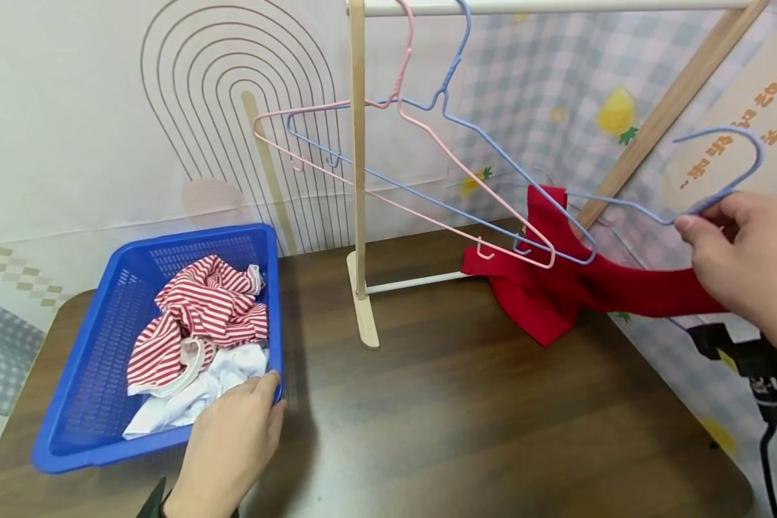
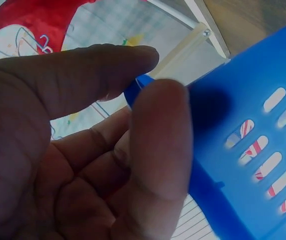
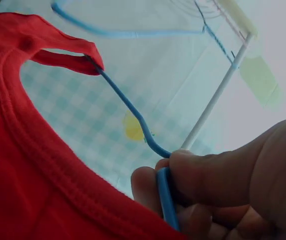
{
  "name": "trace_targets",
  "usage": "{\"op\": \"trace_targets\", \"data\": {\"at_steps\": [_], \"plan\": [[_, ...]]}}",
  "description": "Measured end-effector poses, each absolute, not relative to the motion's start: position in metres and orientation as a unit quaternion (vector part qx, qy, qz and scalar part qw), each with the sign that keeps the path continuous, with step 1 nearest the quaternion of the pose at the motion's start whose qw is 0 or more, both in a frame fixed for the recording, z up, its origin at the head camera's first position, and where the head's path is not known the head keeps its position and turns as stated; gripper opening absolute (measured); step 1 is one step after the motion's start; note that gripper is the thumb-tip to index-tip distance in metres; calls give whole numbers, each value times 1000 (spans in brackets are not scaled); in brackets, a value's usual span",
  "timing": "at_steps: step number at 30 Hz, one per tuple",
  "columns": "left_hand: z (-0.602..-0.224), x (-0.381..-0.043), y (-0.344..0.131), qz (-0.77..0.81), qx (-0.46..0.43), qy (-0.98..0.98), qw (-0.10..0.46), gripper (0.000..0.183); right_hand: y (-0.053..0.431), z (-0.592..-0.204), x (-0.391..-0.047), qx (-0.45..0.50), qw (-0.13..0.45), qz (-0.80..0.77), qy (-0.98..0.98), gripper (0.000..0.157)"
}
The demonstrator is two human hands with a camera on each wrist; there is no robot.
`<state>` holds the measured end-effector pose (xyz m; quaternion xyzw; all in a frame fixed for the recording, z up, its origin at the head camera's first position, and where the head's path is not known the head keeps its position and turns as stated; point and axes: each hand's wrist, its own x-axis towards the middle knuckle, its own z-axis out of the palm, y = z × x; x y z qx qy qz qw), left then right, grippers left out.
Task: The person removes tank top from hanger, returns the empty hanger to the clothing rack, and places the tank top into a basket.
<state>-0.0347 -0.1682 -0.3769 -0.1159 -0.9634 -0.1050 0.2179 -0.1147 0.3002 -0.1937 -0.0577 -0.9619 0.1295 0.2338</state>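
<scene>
At the right of the head view my right hand (image 1: 751, 259) pinches a blue wire hanger (image 1: 754, 155) near the base of its hook. A red garment (image 1: 557, 288) with a wide neckline hangs from this hanger; in the right wrist view a strap of the red garment (image 3: 72, 42) loops over the hanger's arm. My left hand (image 1: 236, 439) grips the near right corner of a blue plastic basket (image 1: 268, 237), thumb and forefinger pinching its rim (image 2: 203, 185). Inside lie a red-and-white striped garment (image 1: 214, 302) and a white garment (image 1: 233, 370).
A clothes rack with a wooden post (image 1: 358, 180) and white top bar (image 1: 557, 7) stands on the brown table (image 1: 460, 432). From the bar hang a pink hanger (image 1: 440, 147) and another blue hanger (image 1: 492, 144), partly in front of the red garment. A patterned cloth backs the table.
</scene>
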Motion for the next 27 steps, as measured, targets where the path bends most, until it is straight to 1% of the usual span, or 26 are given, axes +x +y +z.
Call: {"op": "trace_targets", "data": {"at_steps": [7,10,18,22,25,27], "plan": [[-376,-35,-168,-105,-111,-966,210,28,303,-220,-94,-32,226,112,-967,26],[-376,-35,-167,-105,-109,-967,206,28,305,-227,-87,-23,228,106,-968,25],[-375,-35,-166,-104,-106,-969,198,28,313,-249,-74,-2,202,84,-976,23],[-375,-35,-166,-103,-104,-970,194,28,310,-257,-67,37,219,76,-972,17],[-375,-35,-167,-103,-103,-970,194,28,303,-259,-62,50,223,82,-970,14],[-374,-35,-167,-103,-102,-971,192,28,298,-259,-59,49,216,88,-971,12]]}}
